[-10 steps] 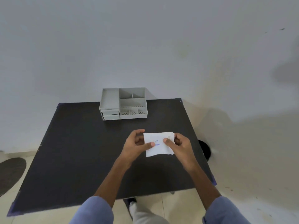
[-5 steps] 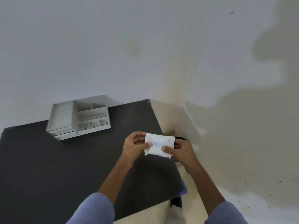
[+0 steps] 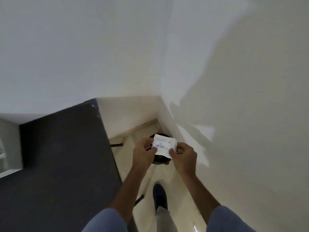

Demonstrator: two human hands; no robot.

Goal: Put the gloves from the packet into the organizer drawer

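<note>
Both my hands hold a white glove packet (image 3: 164,147) with small blue print, out past the table's right edge and above a dark bin on the floor. My left hand (image 3: 144,152) pinches its left edge. My right hand (image 3: 184,155) pinches its right edge. The grey organizer (image 3: 4,144) shows only as a blurred sliver at the far left edge, on the black table (image 3: 63,161); its drawers are out of sight.
A dark round bin (image 3: 160,159) stands on the pale floor in the room's corner, right under the packet. My dark shoe (image 3: 160,197) is on the floor below it. White walls meet at the corner just beyond. A table leg (image 3: 117,145) sticks out near the bin.
The view has swung right, so the organizer slid to the left edge. My hands have carried the packet off the table to above the bin.
</note>
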